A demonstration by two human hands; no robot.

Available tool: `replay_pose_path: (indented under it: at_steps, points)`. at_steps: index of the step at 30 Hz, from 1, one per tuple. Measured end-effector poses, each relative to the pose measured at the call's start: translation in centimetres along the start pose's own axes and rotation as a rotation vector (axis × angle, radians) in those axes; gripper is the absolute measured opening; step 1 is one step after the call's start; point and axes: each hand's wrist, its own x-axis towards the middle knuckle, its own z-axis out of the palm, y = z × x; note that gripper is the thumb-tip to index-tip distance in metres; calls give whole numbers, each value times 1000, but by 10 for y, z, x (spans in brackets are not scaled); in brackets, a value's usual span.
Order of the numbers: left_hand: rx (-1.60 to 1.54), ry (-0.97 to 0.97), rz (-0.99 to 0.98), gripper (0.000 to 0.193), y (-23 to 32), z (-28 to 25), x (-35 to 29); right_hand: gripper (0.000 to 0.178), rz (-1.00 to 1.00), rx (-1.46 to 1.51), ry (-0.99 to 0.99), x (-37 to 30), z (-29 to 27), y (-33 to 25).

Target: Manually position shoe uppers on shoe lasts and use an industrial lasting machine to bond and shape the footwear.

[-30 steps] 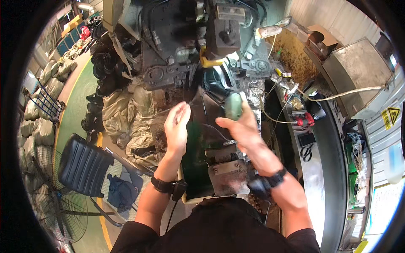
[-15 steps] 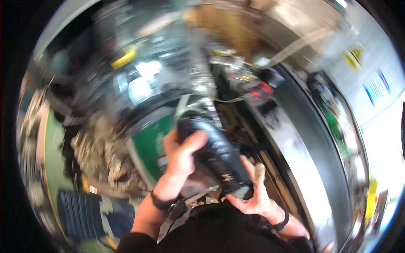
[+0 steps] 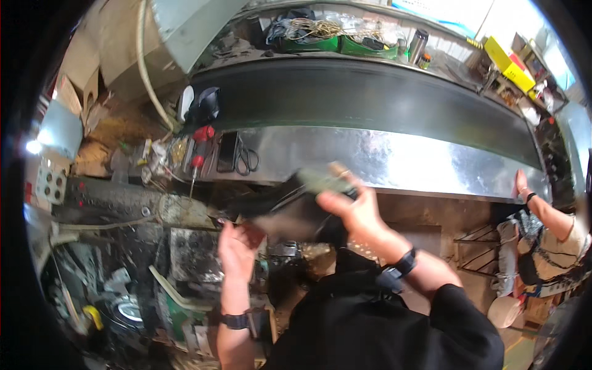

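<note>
A black, glossy, elongated thing with a grey-green end (image 3: pixel 290 206) is held tilted in front of me. Motion blur hides its exact kind. My right hand (image 3: pixel 357 213) grips its grey-green end, thumb on the near side and fingers over the top. At the lower left end, my left hand (image 3: pixel 237 246) has its bent fingers against the underside; some fingertips are hidden behind the dark thing. Both wrists wear dark bands. Just beyond the thing lies the near edge of a shiny metal bench (image 3: pixel 283 151).
Behind the bench strip runs a dark belt (image 3: pixel 370 95), with green bins (image 3: pixel 370 48) and a steel flask (image 3: pixel 418 46) beyond. A phone (image 3: pixel 227 151), cable and red-handled tool (image 3: pixel 197 161) lie left. Another person's hand (image 3: pixel 523 184) rests on the bench at right. Machinery (image 3: pixel 117 200) stands left.
My view has swung to the right, from the machine to face the bench and belt. The black thing has turned, its grey-green end now raised at the right in my right hand.
</note>
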Motion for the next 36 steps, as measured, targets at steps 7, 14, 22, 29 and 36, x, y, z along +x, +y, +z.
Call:
replay_pose_path:
  at_steps: [7, 14, 22, 29, 36]
  points:
    - [460, 198, 55, 30, -48, -8, 46, 34, 155, 166, 725, 162, -318, -68]
    - [485, 388, -83, 30, -50, -24, 36, 49, -209, -233, 630, 231, -322, 17]
    - [687, 177, -42, 32, -9, 43, 133, 91, -492, -1472, -642, 164, -84, 117]
    - [723, -6, 8, 36, 53, 69, 290, 109, -157, -1631, -471, 129, -177, 99]
    - [1371, 359, 491, 70, 159, 23, 469, 43, 169, -815, 54, 144, -147, 47]
